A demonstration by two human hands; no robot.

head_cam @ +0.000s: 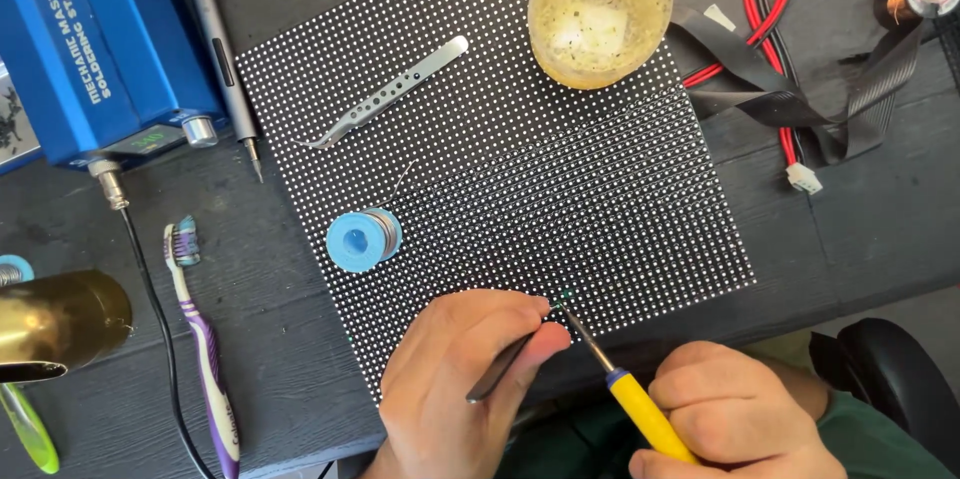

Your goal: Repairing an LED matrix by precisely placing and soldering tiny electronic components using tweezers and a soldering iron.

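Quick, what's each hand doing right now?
Left hand: closed, pinching dark tweezers at the panel edge.
Right hand: closed around the yellow-handled soldering iron.

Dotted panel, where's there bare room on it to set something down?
The panel's right half is bare, below the yellowish bowl and right of the blue solder spool. Crowded spots: the upper left by the tweezers, and the bottom edge, where the left hand and right hand work.
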